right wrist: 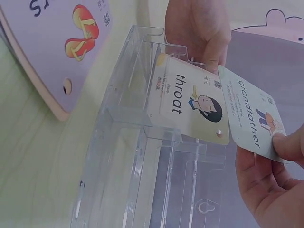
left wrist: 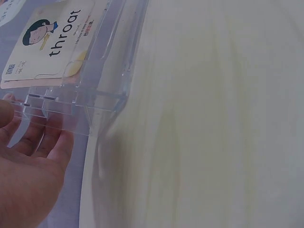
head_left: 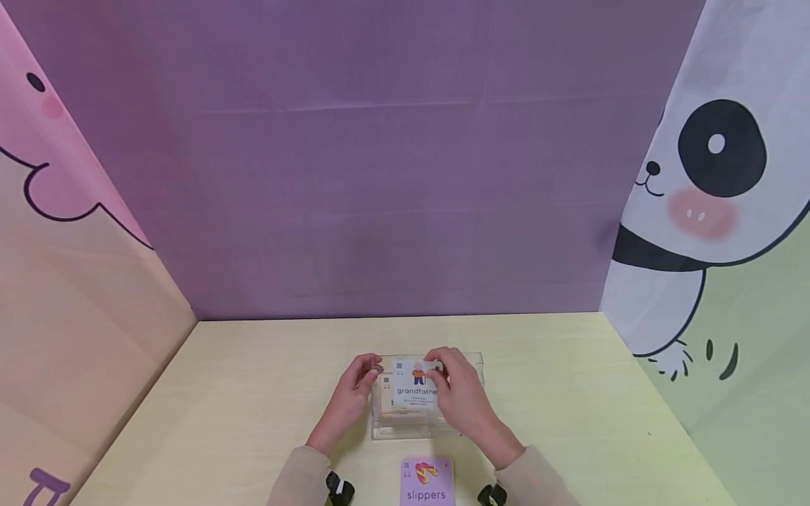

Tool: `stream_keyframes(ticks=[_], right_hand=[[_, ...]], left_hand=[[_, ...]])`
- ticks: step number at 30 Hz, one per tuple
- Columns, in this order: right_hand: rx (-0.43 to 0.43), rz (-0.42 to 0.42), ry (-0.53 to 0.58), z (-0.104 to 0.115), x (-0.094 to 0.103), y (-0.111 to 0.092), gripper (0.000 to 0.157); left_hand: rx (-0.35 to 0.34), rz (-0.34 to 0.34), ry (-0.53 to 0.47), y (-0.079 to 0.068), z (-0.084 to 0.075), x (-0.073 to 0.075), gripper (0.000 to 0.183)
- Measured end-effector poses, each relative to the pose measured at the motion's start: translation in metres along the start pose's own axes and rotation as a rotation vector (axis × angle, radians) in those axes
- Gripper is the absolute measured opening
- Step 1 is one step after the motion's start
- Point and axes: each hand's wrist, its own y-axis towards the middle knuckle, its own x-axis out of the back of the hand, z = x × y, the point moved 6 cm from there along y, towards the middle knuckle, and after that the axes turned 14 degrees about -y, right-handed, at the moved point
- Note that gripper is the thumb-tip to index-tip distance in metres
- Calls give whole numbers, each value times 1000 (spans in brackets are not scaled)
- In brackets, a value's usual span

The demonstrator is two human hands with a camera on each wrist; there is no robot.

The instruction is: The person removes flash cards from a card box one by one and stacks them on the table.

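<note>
My right hand [head_left: 465, 397] pinches a white "grandfather" flashcard [head_left: 408, 390] between thumb and fingers, at its right edge. The card is held in front of a clear plastic holder [head_left: 384, 430], overlapping the "throat" flashcard [right wrist: 190, 102] that stands in one of its compartments. In the right wrist view, the holder's neighbouring compartment shows no card. My left hand [head_left: 349, 400] grips the holder's left side, thumb in front and fingers behind the clear wall, as the left wrist view shows. Part of the "throat" card is hidden in the head view.
A purple "slippers" flashcard [head_left: 427, 481] lies on top of a stack on the pale wooden table [head_left: 253, 393], near the front edge and between my forearms. A purple cloth wall [head_left: 405, 176] closes off the back, and printed panels stand at both sides.
</note>
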Motion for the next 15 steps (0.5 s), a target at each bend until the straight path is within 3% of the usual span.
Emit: stream_keyframes(ticks=[8, 12, 15], right_hand=[[-3, -11, 30, -1, 4, -3, 20], [1, -15, 28, -1, 5, -4, 20], [-6, -9, 20, 0, 6, -6, 20]], left_hand=[[5, 3, -4, -2, -4, -1, 26], [2, 7, -12, 0, 1, 0, 27], [-10, 3, -30, 5, 14, 2, 28]])
